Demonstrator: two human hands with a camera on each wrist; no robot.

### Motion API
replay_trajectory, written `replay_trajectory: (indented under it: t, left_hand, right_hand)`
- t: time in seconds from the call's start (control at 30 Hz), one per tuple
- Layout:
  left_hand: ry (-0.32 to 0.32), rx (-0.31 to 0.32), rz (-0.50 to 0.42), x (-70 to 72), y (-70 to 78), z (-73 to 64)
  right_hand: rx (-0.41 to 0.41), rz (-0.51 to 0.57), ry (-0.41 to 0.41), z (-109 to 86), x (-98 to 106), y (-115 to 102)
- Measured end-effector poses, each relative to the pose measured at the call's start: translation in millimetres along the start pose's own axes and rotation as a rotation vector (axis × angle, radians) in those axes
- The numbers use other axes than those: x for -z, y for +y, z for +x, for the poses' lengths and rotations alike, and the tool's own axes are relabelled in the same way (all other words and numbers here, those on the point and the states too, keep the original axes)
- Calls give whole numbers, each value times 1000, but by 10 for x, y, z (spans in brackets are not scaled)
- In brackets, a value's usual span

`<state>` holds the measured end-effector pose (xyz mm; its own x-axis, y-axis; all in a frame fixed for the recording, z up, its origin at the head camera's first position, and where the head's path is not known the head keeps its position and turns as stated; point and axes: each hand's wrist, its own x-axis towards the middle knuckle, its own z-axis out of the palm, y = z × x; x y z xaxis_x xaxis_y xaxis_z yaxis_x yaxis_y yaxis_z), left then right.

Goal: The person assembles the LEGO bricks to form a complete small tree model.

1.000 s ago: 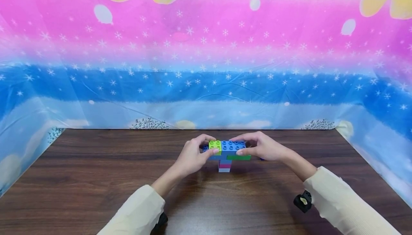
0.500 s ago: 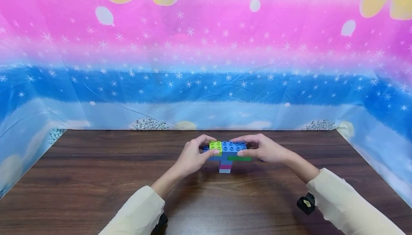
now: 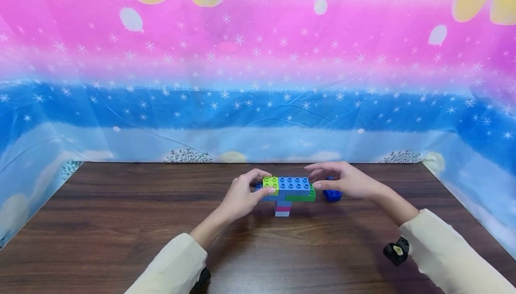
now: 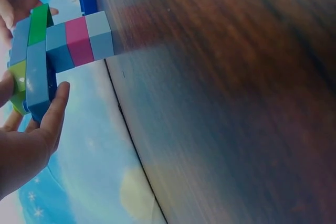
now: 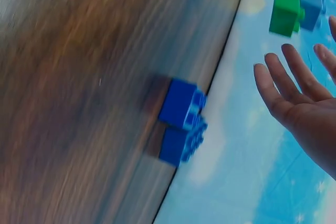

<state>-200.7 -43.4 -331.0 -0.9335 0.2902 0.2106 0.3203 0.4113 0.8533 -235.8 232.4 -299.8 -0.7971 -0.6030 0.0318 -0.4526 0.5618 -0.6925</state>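
Snowflake-printed cloth (image 3: 242, 106) rises beyond my hands, at the back of the dark wood table (image 3: 121, 222) I work over. Between my two hands stands the tower (image 3: 283, 197), a T of toy blocks, upright on a narrow stem (image 4: 79, 41) with a pink block (image 4: 79, 41) in its middle and a pale foot (image 4: 100, 34) that appears to rest on the wood. My left hand (image 3: 238, 198) pinches the lime block (image 3: 270, 185) at its end, thumb on the near side, fingers round the far side. I judge that this grip is there for steadiness: the top is wide, the stem thin, and so the tower would probably tip easily.

My right hand (image 3: 354, 181) holds nothing. Its fingers are spread and slightly bent, just beside the end of the green block (image 3: 300, 198); the right wrist view shows a gap between them. On that same side, the blue block (image 3: 294, 185) sits next to the lime one, leaving some green studs bare at the end nearest my right hand.

Two dark blue blocks (image 5: 179, 103) lie on the table beneath my right hand, side by side; I can't tell whether they are joined. Their place there seems handy, within easy reach of the free hand.
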Motion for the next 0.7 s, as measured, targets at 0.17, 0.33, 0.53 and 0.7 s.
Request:
replay_trajectory:
  t: [0.17,0.33,0.53,0.7]
  left_hand:
    - [8,2,13,-5,3,-2]
    - [8,0,11,-2,4,-2]
    - [2,7,3,4,9,-6]
    - [-1,9,2,5,13,-7]
  right_hand:
    - [-49,-34,39,-68,103,89]
    - [-100,-7,60,-97,161,207]
    - [-111,-48,102,-104,201,342]
    - [-116,-100,116,-111,209,475]
